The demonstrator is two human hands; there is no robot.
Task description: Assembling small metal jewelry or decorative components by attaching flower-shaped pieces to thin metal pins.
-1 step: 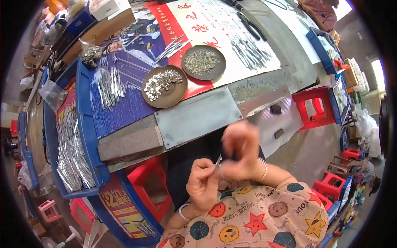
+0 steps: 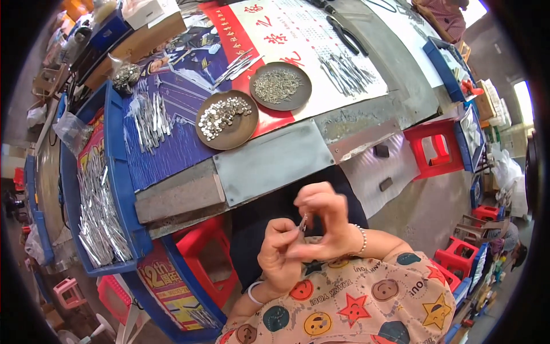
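My left hand (image 2: pixel 279 252) is closed in a pinch on a small, narrow silver metal piece (image 2: pixel 303 221), whose tip sticks up from the fingertips. Its lower part is hidden by the fingers. My right hand (image 2: pixel 327 225) curves around that tip in a C shape, thumb and fingers apart; its fingertips come close to the piece, and whether they touch it I cannot tell. The right thumb lies against the left fingers. Both hands are over my lap, just below the grey metal plate (image 2: pixel 275 163) on the bench edge.
On the bench, one round dish (image 2: pixel 229 140) holds small shiny discs, another dish (image 2: pixel 303 97) tiny pins. Thin metal strips (image 2: pixel 348 74) lie on a poster beside black-handled pliers (image 2: pixel 346 35). A blue crate (image 2: pixel 123 189) of strips stands left; a red stool (image 2: pixel 421 155) stands right.
My right hand has come down and slightly left, its fingers curving closer around the metal piece. The left hand keeps its pinch in nearly the same place.
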